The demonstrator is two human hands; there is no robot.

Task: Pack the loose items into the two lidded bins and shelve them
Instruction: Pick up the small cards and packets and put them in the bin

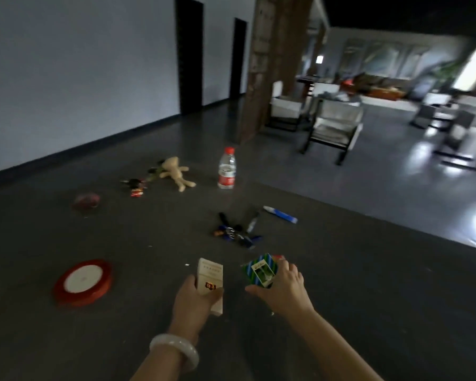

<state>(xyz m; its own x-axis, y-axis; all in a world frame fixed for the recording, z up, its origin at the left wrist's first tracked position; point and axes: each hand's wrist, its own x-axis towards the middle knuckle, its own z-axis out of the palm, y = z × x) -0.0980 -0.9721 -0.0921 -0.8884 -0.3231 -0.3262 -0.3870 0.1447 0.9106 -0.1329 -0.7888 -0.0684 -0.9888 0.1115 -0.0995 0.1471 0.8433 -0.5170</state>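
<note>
- The left hand (195,295) grips a white box (210,280) from its left side, with the thumb across the front face and the fingers curled behind. The box is tilted, its top pointing away from the person.
- The right hand (283,283) holds a green box (259,272) with the thumb under its near edge and the fingers over its far right side. Whether this box rests on the floor (341,298) or is lifted off it cannot be told.
- The two boxes are close side by side but apart.
- A pale bracelet (175,350) sits on the left wrist.
- A red spool (83,281) lies flat on the floor, left of the hands.
- Beyond the hands lie a small heap, perhaps keys (237,233), and just right of it a blue pen (280,215).
- Farther off, a bottle (227,169) stands upright, with a plush toy (176,173) lying to its left.
- A chair (334,127) stands behind the bottle, well apart.
</note>
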